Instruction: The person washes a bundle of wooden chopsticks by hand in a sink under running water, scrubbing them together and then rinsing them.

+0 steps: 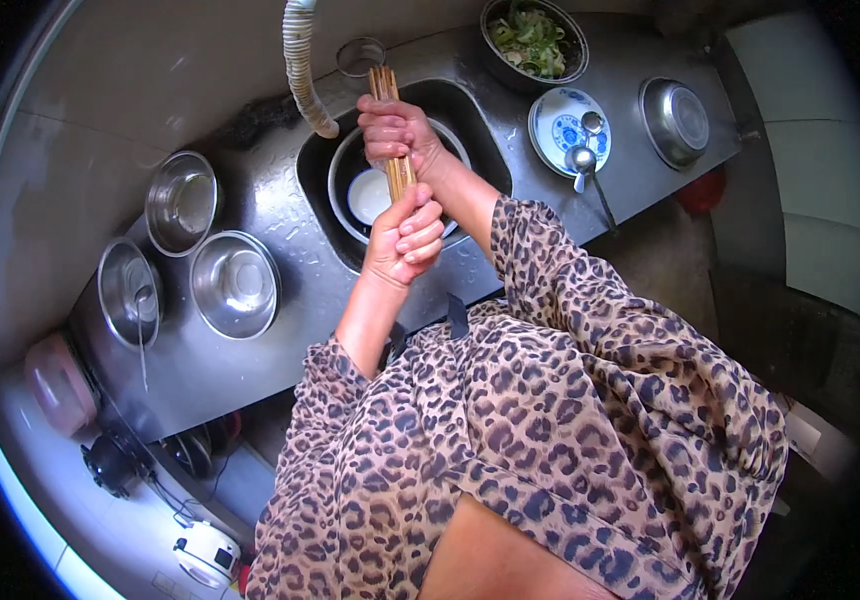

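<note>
A bundle of wooden chopsticks (402, 178) is held over the sink (501, 161). My left hand (409, 232) is closed around its near end. Farther up the bundle, my right hand (398, 133) wraps it, wet on the fingers, and the far tips stick out beyond. Beneath my hands a round metal basin (336, 176) sits in the sink, with a white bowl (368, 196) inside it. Part of the bowl and basin is hidden by my hands and forearms. A ribbed hose (299, 64) hangs down to the left of my right hand.
Left on the wet steel counter (302, 300) are metal bowls (235, 285), one holding a spoon (142, 300). On the right lie stacked plates (550, 142) with spoons (581, 159), an overturned metal bowl (674, 124) and a pot of vegetable scraps (535, 41). A glass (360, 57) stands behind the sink.
</note>
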### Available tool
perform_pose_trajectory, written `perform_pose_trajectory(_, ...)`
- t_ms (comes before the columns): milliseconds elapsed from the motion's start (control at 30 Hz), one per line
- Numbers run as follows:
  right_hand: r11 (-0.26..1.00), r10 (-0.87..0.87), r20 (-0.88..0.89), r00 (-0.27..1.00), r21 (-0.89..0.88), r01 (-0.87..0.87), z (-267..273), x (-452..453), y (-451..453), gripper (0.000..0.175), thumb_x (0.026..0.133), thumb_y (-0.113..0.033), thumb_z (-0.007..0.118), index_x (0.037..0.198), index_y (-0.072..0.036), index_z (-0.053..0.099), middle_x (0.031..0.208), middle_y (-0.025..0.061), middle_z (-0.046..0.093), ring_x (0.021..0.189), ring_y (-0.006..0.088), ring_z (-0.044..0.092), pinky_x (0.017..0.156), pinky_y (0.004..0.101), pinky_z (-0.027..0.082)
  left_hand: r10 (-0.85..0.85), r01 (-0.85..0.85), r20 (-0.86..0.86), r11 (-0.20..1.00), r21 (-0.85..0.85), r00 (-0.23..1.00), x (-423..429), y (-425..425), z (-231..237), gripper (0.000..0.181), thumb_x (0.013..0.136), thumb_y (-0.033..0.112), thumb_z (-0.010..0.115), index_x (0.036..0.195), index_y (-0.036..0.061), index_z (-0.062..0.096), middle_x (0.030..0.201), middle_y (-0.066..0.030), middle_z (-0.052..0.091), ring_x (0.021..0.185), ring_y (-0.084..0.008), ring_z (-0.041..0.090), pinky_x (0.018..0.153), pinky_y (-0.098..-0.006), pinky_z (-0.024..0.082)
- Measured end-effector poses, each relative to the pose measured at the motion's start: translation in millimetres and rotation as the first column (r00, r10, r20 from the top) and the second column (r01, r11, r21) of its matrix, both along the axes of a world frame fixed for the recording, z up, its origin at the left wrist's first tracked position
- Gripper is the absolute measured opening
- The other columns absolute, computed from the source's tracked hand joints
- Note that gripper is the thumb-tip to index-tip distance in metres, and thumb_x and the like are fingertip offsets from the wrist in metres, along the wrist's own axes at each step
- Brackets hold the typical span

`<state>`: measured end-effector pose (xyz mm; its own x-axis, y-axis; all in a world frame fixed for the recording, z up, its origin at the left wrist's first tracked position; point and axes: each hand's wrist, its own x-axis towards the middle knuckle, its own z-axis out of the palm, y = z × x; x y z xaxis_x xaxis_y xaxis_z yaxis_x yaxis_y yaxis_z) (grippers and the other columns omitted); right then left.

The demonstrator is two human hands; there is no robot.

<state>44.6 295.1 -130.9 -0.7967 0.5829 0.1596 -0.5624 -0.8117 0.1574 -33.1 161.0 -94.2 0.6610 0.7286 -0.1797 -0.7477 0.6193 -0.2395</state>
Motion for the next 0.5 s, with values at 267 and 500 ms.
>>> perform_pose_trajectory(267,0.971,-0.214,0.833,0.51,0.124,0.204,9,-16,-7,0.01,0.082,-0.007,0.054,0.075,-0.007,0.046,0.05,-0.0014,0.04,0.036,0.0078,0.037,0.033,0.023,0.032,0.293,0.386,-0.851,0.915,0.117,-0.436,-15,9,-47,0.02,0.081,0.014,0.06,0.088,0.0043,0.044,0.06,-0.0121,0.055,0.046,-0.0254,0.054,0.04,-0.039,0.04)
perform_pose_trajectory(500,0.861,-0.266,0.942,-0.203,0.327,0.39,-14,-30,-20,0.011,0.076,-0.003,0.057,0.075,-0.004,0.046,0.054,0.005,0.047,0.039,0.0145,0.046,0.032,0.0296,0.036,0.419,0.526,-0.45,0.838,-0.141,-0.788,-12,17,-33,0.031,0.077,0.012,0.061,0.099,-0.0036,0.045,0.08,-0.0309,0.06,0.08,-0.047,0.059,0.069,-0.0539,0.045)
